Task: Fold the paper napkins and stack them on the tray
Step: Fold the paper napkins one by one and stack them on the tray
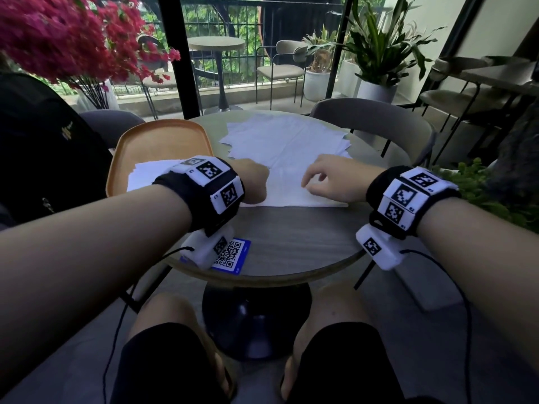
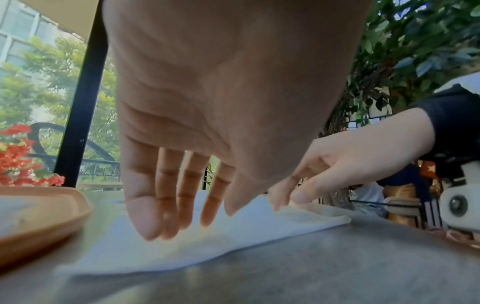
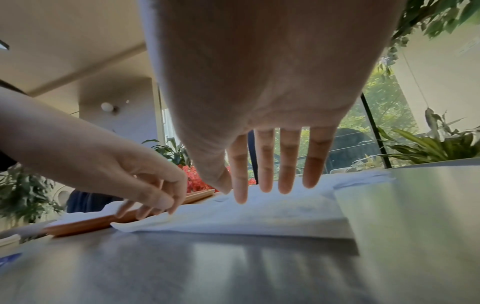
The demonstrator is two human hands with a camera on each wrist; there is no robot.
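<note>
A white paper napkin lies flat on the round grey table in front of me. My left hand is over its left end, fingers straight and pointing down with the tips at the paper. My right hand is at its right part, fingers extended down onto the sheet. Neither hand pinches the paper as far as I can see. Behind it lies a loose pile of unfolded napkins. An orange tray on the left holds folded napkins.
A blue QR card lies near the table's front edge, partly under my left wrist camera. A grey chair back stands across the table. A dark bag and red flowers are at the left.
</note>
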